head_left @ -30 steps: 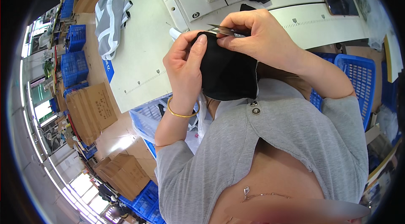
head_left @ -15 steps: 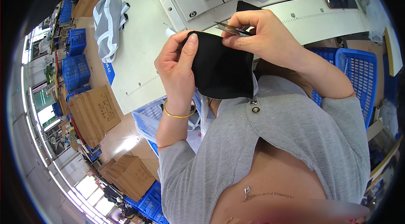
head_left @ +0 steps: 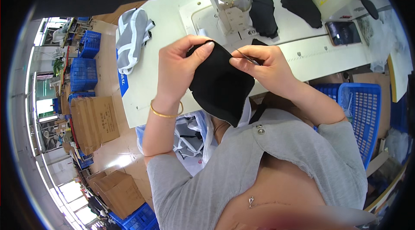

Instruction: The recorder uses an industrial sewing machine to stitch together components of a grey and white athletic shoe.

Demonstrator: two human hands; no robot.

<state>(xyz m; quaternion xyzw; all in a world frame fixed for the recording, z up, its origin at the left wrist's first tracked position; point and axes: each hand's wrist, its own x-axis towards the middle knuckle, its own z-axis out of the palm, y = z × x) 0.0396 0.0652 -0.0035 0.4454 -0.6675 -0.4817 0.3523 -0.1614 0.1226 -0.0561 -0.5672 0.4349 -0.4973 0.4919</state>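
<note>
A black fabric piece (head_left: 222, 85) hangs between my hands, in front of my chest at the table's near edge. My left hand (head_left: 178, 63) is closed on its upper left edge, the thumb lying on top and the fingers hidden behind. Small metal thread snips (head_left: 249, 58) are held in my right hand (head_left: 270, 66), their tip pointing up and left. That hand's thumb and forefinger also pinch close to the fabric's upper right edge. Part of the snips is covered by the fingers. A gold bracelet (head_left: 161, 114) circles my left wrist.
Beyond my hands stands a white sewing machine (head_left: 233, 11) on a pale table (head_left: 309, 59). Black fabric pieces (head_left: 263, 16) and a phone (head_left: 343, 33) lie to its right. A grey-and-white strapped item (head_left: 131, 41) is at left. A blue basket (head_left: 365, 122) stands below, right.
The view has shifted, bringing more of the sewing machine into sight. The fabric now hangs more slanted, its lower corner pointing down. Both hands keep their holds, and the snips have turned.
</note>
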